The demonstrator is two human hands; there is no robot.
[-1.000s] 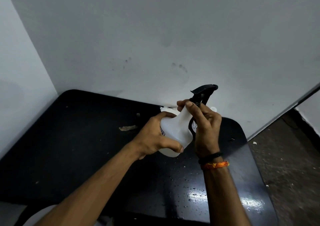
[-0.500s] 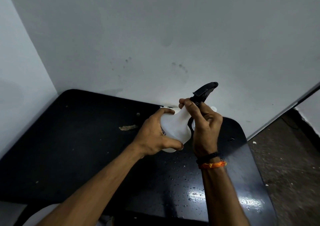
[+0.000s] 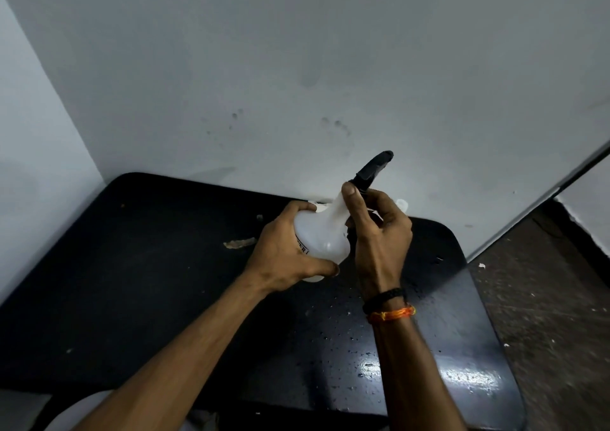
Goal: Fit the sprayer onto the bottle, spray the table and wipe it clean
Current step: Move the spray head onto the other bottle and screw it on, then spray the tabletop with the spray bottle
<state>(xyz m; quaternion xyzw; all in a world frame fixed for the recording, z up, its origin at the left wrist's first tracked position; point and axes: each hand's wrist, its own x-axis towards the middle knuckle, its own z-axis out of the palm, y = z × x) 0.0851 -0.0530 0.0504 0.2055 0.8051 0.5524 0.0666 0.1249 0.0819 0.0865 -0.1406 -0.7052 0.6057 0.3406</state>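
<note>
A white translucent bottle (image 3: 325, 235) is held above the black table (image 3: 138, 282), tilted with its neck toward the wall. My left hand (image 3: 285, 252) grips the bottle's body from the left. A black sprayer (image 3: 373, 169) sits at the bottle's neck, its nozzle pointing up and right. My right hand (image 3: 376, 229) is curled round the base of the sprayer at the neck, thumb along the neck. The joint between sprayer and bottle is hidden by my fingers.
A scrap of brownish debris (image 3: 239, 242) lies on the table left of the bottle. Water droplets (image 3: 343, 335) speckle the table's right side. A white object (image 3: 401, 204) shows behind my right hand at the wall. Grey walls close in the back and left; floor lies right.
The sprayer head has turned, its nozzle swinging from sideways to pointing up and away. The bottle has tilted a little more. Both hands stay in place on it.
</note>
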